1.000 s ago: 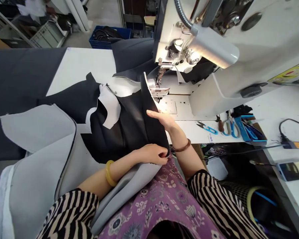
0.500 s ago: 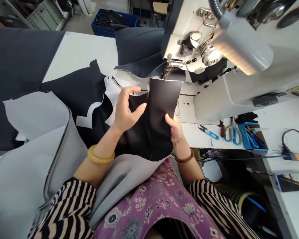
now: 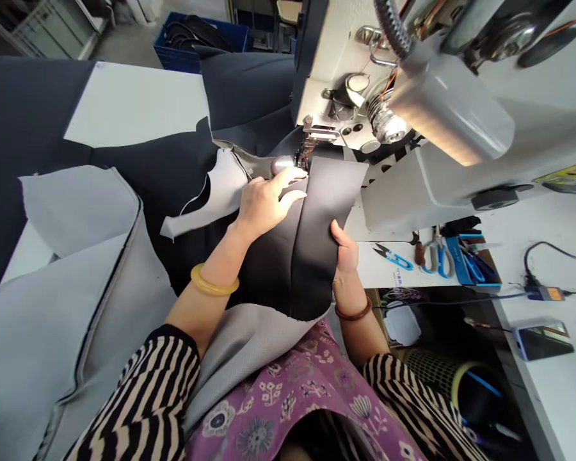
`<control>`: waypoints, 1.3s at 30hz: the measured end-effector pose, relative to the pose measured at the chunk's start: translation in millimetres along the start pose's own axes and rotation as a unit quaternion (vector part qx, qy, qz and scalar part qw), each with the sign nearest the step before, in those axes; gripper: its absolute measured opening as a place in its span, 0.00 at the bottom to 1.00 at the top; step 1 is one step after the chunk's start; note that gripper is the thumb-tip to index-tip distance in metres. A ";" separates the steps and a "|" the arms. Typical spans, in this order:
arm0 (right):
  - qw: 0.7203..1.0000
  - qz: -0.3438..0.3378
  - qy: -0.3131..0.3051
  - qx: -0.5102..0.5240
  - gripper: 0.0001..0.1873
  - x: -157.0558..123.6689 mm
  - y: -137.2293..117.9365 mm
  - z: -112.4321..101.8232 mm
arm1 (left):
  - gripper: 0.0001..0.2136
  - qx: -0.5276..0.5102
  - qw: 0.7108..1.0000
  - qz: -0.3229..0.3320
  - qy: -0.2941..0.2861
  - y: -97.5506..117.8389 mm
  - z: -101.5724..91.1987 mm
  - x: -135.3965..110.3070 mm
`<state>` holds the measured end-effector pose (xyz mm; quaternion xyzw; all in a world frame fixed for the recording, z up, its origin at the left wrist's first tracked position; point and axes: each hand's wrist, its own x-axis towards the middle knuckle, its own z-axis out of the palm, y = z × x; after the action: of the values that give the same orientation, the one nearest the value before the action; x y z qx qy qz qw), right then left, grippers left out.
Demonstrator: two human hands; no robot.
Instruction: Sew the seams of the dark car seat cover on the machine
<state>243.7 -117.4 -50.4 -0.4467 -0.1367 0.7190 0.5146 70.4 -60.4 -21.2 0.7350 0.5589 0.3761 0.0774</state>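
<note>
Left hand [image 3: 264, 203] lies flat on black fabric piece [image 3: 297, 256], fingers stretched toward presser foot [image 3: 303, 153] of sewing machine [image 3: 413, 128], pressing cloth down; nothing gripped. Right hand [image 3: 344, 251] pinches right edge of same black piece, thumb on top. Black piece lies on white surface [image 3: 125, 105], top edge just under presser foot, lower edge over grey fabric [image 3: 77, 269] near person's lap. Blue thread snips [image 3: 394, 258] and scissors [image 3: 436, 253] lie on surface, right of right hand. Phone [image 3: 542, 339] near right edge.
</note>
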 end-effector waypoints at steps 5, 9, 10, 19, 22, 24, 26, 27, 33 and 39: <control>0.999 -0.005 0.000 -0.049 0.26 18.4 1.3 2.0 | 0.10 0.069 0.996 0.048 0.001 -9.3 3.5 5.0; 0.966 -0.137 -0.068 -0.209 0.18 33.2 -31.4 16.0 | 0.12 0.108 0.993 0.038 -0.036 -7.4 -5.3 3.8; 0.945 -0.183 -0.087 -0.257 0.19 37.0 -44.8 23.0 | 0.13 0.111 0.992 0.037 -0.048 -6.4 -7.9 3.7; 0.791 -0.316 -0.075 -0.519 0.16 74.5 -101.2 41.2 | 0.19 0.119 0.989 0.032 -0.076 -4.0 -11.2 3.2; 0.768 -0.361 -0.084 -0.522 0.13 81.1 -96.1 26.1 | 0.19 0.124 0.989 0.034 -0.074 0.6 -8.1 3.5; 0.763 -0.373 -0.083 -0.521 0.12 85.3 -94.8 20.0 | 0.18 0.122 0.989 0.032 -0.081 3.5 -7.3 4.3; 0.754 -0.385 -0.075 -0.527 0.13 90.6 -95.6 18.9 | 0.18 0.122 0.988 0.026 -0.089 5.0 -7.8 5.3; 0.747 -0.390 -0.069 -0.534 0.13 93.6 -96.6 20.1 | 0.18 0.120 0.988 0.024 -0.091 5.1 -8.3 5.7; 0.693 -0.398 -0.045 -0.599 0.17 102.0 -102.2 39.3 | 0.16 0.093 0.993 0.008 -0.067 -1.0 -11.7 5.4; 0.678 -0.395 -0.056 -0.617 0.19 103.4 -103.3 45.9 | 0.14 0.096 0.995 0.012 -0.038 -9.6 -7.4 4.6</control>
<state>264.2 28.5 -8.6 -0.5263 -0.7415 0.2252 0.3498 58.7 -55.1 -19.0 0.7597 0.5798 0.2935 0.0233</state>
